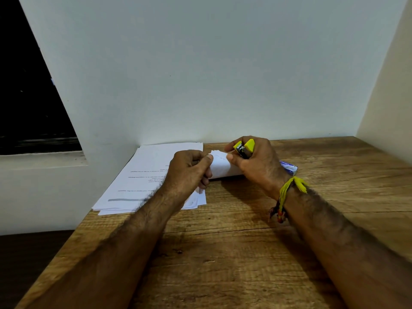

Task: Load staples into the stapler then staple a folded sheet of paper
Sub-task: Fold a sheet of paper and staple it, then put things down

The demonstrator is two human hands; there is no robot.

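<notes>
My right hand grips a small yellow stapler, its metal jaw pointing toward the upper edge of a folded white sheet. My left hand pinches the left edge of that folded sheet between thumb and fingers. The sheet is held just above the wooden table, between both hands. Much of the stapler's body is hidden inside my right fist.
A stack of printed white papers lies on the table's far left, under my left wrist. A small blue and white staple box lies behind my right hand. A pale wall stands close behind; a dark window is at left.
</notes>
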